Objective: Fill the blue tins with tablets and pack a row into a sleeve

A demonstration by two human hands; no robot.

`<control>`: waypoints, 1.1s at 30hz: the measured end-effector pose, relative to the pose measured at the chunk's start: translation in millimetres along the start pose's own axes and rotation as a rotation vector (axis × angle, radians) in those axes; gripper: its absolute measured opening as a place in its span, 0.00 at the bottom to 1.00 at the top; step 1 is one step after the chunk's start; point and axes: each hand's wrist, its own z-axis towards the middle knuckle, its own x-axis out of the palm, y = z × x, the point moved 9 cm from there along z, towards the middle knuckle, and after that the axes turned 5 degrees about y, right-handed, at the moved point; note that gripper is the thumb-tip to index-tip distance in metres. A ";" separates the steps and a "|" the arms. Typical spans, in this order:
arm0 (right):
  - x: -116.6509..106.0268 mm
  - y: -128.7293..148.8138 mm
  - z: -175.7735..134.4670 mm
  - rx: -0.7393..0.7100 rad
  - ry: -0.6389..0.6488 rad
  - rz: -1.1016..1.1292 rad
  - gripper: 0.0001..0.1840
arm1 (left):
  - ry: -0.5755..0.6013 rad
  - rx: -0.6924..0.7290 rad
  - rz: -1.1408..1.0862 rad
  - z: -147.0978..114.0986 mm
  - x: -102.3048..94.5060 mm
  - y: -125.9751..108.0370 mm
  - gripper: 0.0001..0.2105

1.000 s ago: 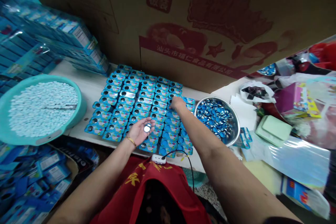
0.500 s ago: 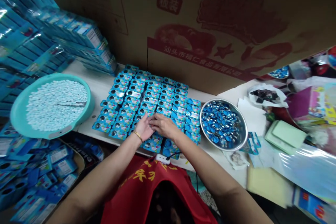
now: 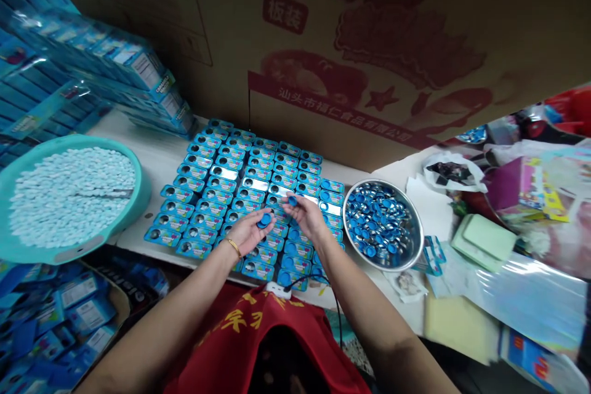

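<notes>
Bowl point(image 3: 407, 249) of blue discs point(image 3: 376, 215), basin point(image 3: 144, 194) of white pieces point(image 3: 69, 191), perhaps tablets

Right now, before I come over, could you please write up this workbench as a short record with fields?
Left hand: palm up, the left hand holds a blue disc at its fingers
Left wrist: gold bracelet
Right hand: the right hand holds a second disc at its fingertips
Under the hands: rows of small blue boxes on a white table
Left of boxes: green tub of white pieces
Right of boxes: metal bowl of blue and silver discs
Behind: large cardboard carton with red print
</notes>
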 end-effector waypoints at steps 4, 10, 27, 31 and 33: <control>-43.8 14.3 14.9 0.045 -0.155 -0.306 0.15 | -0.037 -0.001 0.064 -1.4 -4.3 -4.1 0.09; -68.8 48.6 50.7 0.192 -0.227 -1.153 0.14 | -0.097 0.007 0.130 -4.1 -13.6 -4.3 0.09; -45.7 59.6 93.8 0.380 -0.091 -1.677 0.24 | -0.187 0.091 0.242 -3.6 -9.9 -12.9 0.08; -4.2 58.1 48.5 0.061 -0.084 -1.511 0.19 | -0.306 0.153 0.255 -2.6 -18.8 -18.0 0.09; 31.6 45.2 23.0 -0.149 0.112 -1.226 0.17 | -0.294 0.157 0.248 0.9 -16.9 -16.1 0.08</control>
